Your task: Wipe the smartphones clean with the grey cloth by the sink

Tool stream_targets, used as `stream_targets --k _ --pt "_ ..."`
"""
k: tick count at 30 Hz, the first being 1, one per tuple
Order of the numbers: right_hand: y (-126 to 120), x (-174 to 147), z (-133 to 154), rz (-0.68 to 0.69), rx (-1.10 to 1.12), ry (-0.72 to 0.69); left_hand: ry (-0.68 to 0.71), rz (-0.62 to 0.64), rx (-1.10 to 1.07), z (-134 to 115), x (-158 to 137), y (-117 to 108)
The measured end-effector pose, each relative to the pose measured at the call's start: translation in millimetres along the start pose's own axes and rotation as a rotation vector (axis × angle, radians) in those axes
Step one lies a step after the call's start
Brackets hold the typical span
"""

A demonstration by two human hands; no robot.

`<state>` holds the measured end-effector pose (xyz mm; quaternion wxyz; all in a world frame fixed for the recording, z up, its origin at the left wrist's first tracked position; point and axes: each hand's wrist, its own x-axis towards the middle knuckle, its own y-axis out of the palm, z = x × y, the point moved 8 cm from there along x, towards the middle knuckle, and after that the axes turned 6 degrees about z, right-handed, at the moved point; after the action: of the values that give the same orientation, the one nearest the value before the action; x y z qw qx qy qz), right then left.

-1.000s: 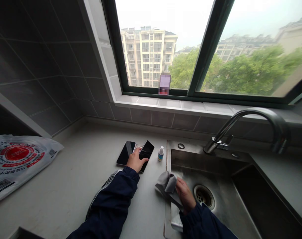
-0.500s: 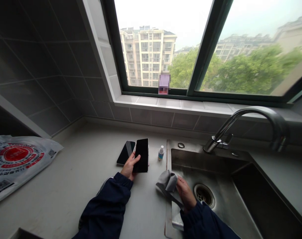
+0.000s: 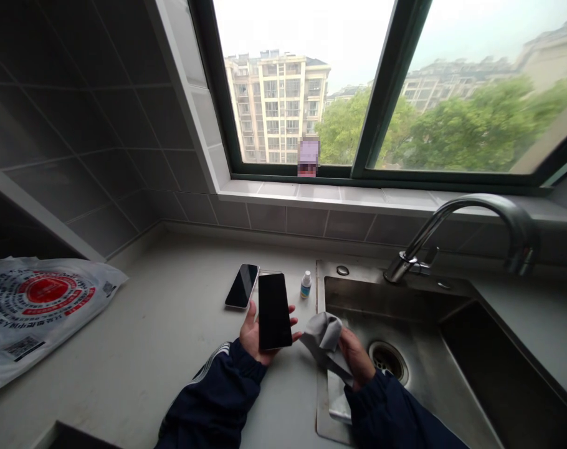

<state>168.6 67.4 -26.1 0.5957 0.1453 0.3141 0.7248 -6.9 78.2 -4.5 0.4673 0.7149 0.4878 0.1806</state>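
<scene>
A black smartphone [image 3: 275, 312] rests screen up on the palm of my left hand [image 3: 250, 335], whose fingers reach round its right edge. Between the fingertips of my right hand [image 3: 357, 357] hangs a crumpled grey cloth [image 3: 323, 337], over the left rim of the sink. Behind the left hand, a second smartphone [image 3: 242, 285] with a light frame lies flat on the counter. A small white-capped spray bottle [image 3: 306, 284] with a blue label stands upright just beyond the two hands. Part of a thin clear-edged item shows behind the held phone; I cannot tell what it is.
The steel sink [image 3: 433, 312] with its drain takes up the right side, and a curved chrome faucet [image 3: 452, 212] arches over it. A printed plastic bag [image 3: 45, 312] lies on the counter [image 3: 138, 349] at left. A window [image 3: 302, 75] is ahead.
My left hand has brought the smartphone nearer and turned from gripping it on top to supporting it from beneath. My right hand keeps the cloth, with little movement.
</scene>
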Motion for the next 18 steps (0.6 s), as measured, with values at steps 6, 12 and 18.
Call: stream_targets --k 6,12,18 --pt "-6.4 -0.4 16.2 -0.020 -0.005 -0.030 -0.097 0.171 -0.093 35.8 -10.9 16.7" --pt "-22.6 0.0 43.7 -0.083 -0.079 -0.243 -0.167 0.225 -0.054 49.3 -7.0 25.4" --pt "3.4 -14.0 49.7 -0.014 -0.414 -0.436 -0.173 0.195 0.033 55.1 -5.1 26.8"
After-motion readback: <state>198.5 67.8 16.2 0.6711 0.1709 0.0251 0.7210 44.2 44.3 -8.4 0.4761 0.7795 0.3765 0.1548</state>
